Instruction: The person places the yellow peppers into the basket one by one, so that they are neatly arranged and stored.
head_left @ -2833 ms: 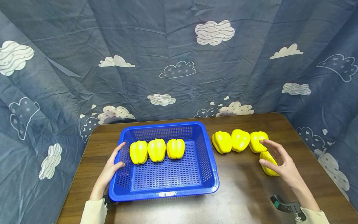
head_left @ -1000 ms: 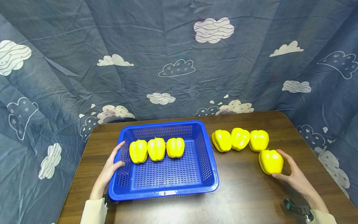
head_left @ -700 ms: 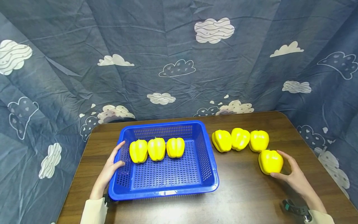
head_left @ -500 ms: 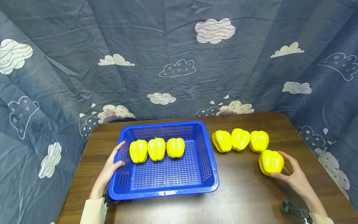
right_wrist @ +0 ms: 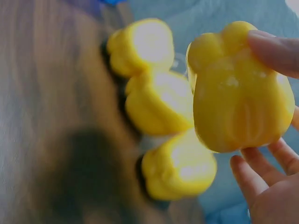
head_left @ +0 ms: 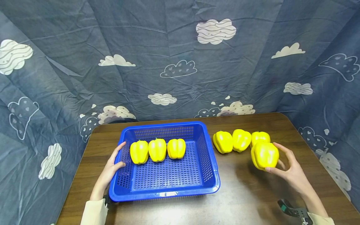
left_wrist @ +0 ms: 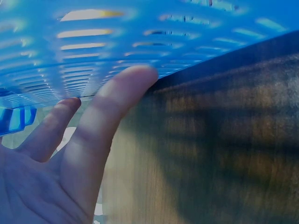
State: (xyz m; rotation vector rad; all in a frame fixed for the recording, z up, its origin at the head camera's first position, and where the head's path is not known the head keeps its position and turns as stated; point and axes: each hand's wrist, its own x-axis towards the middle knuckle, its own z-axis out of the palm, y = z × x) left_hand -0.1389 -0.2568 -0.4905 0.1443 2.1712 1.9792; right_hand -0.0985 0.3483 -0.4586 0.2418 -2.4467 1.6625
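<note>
My right hand (head_left: 289, 170) grips a yellow bell pepper (head_left: 264, 155) (right_wrist: 240, 88) and holds it just above the brown table (head_left: 247, 193), right of the blue basket (head_left: 166, 187). Three more yellow peppers (head_left: 241, 140) stand in a row on the table behind it; the right wrist view shows them (right_wrist: 159, 105) below the held one. Inside the basket three yellow peppers (head_left: 157, 150) line up along the far side. My left hand (head_left: 111, 170) rests with straight fingers against the basket's left wall (left_wrist: 117, 42).
A blue cloth with cloud prints (head_left: 180, 62) hangs behind and around the table. The table's rounded far right corner (head_left: 284, 117) lies close to the loose peppers. A dark wrist strap (head_left: 291, 211) shows near the front right edge.
My right hand closed round the fourth loose pepper, lifted it off the table and carried it a little left and up. The left hand and basket stayed put.
</note>
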